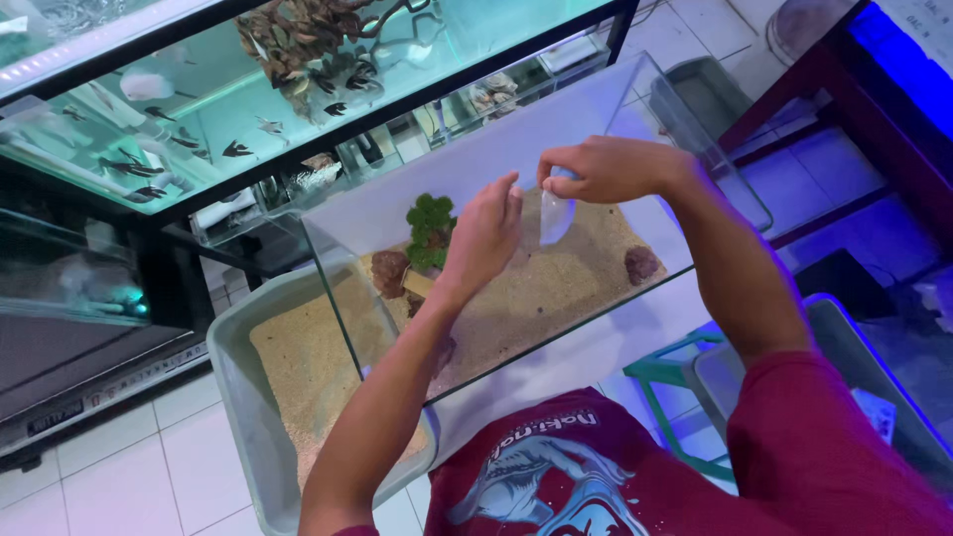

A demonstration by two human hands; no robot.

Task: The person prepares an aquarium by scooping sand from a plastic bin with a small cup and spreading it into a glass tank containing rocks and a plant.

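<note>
The small clear scoop [554,216] hangs inside the glass tank [635,109], pinched at its top edge by the right hand [606,169], whose fingers are curled close around it so that its body dips down toward the sand bed [556,288]. From the head camera, the only view there is, the left hand [486,233] hovers just beside the scoop with its fingers loosely together and nothing in it that I can see; it is near the scoop but I cannot tell whether it touches. Below the left hand, toward the tank's left end, stands a little green plant [431,226] with a brown rock [389,271] at its foot, and another brown rock [641,263] sits apart on the sand toward the right end. Beside the tank on the white tiled floor [119,467] is a grey tub [233,387] with more sand in it, and behind it a long aquarium [199,109] full of dark fish. To my eye the work in hand is laying and shaping the sand around the decorations, with the scoop poised over the middle of the bed. The next move would call for a steady, low tilt of the scoop, kept clear of the plant and the glass walls, so the sand falls where it is wanted.
</note>
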